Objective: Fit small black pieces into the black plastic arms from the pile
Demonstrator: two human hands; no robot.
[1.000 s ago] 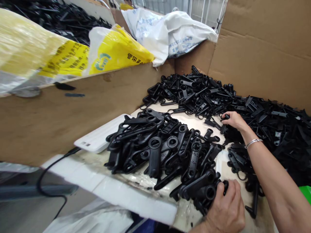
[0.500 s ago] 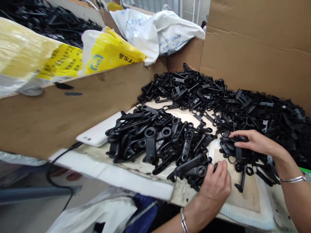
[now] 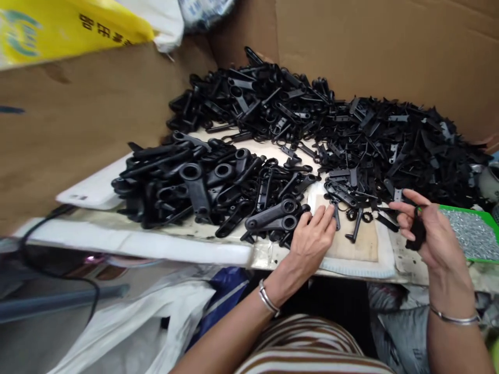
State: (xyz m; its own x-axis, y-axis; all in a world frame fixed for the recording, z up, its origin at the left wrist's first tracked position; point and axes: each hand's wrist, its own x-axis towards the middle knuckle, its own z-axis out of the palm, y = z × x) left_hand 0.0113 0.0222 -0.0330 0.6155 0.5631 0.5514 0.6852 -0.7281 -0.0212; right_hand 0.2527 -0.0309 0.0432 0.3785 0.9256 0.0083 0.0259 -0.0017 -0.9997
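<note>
My left hand (image 3: 314,234) rests at the front left of a pale cloth pad, its fingers bent and close together. A narrow black plastic part (image 3: 337,218) shows at its fingertips; the grip itself is partly hidden. Beside it lies a heap of black handle-like pieces with ringed ends (image 3: 195,189). My right hand (image 3: 436,228) is raised to the right of the pad, palm partly turned up. Its curled fingers hold a small black object (image 3: 416,234), with a bit of green near the thumb; its kind is unclear. Loose black parts (image 3: 353,228) lie on the pad (image 3: 351,252).
A large pile of thin black parts (image 3: 409,140) runs along the cardboard wall (image 3: 382,47) at the back. A green tray (image 3: 473,234) of small shiny metal pieces is at the right. A white device (image 3: 91,184) with a cable lies left.
The view has swung right and down, bringing in the green tray. My right hand has left the parts at the pad's back and moved right. My left hand is further onto the pad.
</note>
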